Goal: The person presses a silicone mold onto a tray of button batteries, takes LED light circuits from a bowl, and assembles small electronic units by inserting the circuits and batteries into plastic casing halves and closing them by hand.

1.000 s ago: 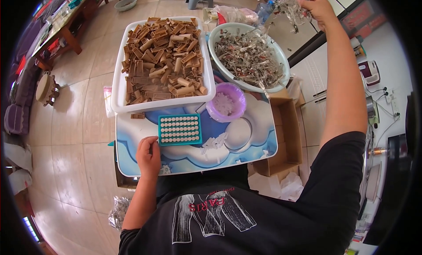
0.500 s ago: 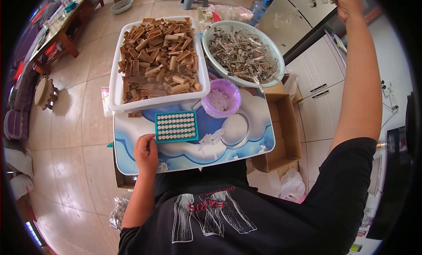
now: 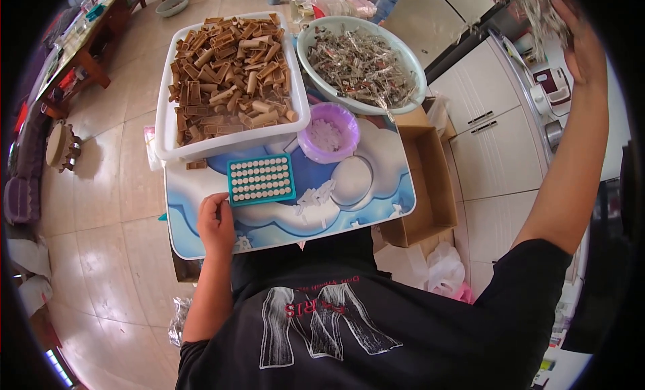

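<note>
My right hand is raised high at the upper right, fingers curled around a bunch of small clear plastic pieces. Loose bits show blurred to the left of it. On the table, my left hand rests by the lower left corner of a teal tray; its fingers are curled in, and what they hold, if anything, is hidden. Rows of small white round pieces fill the tray. Beside it lies a little heap of white slips. A pale basin contains many similar clear pieces.
A white tub heaped with brown trough-shaped pieces takes up the table's back left. A purple-lined bowl of white bits stands right of the tray. An open cardboard box sits right of the patterned table. White cabinets stand beyond.
My right hand has moved right and slightly down with the clear pieces. The view has shifted, so the table appears a little higher and further left. My left hand stays by the tray.
</note>
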Available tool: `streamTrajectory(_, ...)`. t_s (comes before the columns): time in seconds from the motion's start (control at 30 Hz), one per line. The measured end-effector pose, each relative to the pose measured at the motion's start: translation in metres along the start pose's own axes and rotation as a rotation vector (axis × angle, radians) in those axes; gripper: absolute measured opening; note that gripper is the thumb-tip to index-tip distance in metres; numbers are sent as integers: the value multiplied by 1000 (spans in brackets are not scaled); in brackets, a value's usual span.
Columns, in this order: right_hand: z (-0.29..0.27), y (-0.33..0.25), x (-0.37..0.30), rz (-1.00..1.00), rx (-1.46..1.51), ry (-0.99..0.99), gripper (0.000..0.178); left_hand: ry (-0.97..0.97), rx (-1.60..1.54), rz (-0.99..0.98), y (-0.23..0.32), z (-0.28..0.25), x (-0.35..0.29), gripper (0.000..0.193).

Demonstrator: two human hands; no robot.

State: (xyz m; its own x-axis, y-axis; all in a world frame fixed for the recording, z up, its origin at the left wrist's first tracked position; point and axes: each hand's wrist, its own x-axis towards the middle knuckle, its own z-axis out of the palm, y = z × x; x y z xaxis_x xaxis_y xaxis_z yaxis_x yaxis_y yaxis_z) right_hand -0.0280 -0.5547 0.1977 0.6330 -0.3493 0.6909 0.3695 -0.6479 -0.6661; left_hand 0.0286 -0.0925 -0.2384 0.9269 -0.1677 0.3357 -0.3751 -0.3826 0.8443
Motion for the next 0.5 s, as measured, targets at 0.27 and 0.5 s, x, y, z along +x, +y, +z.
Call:
streamTrajectory(0.27, -1, 8, -133, 259, -96, -146, 22, -43, -36, -55, 9, 0, 3, 13)
streamTrajectory(0.5, 61, 86, -248, 374, 39, -306, 22, -1, 13, -40, 0, -2, -4, 13)
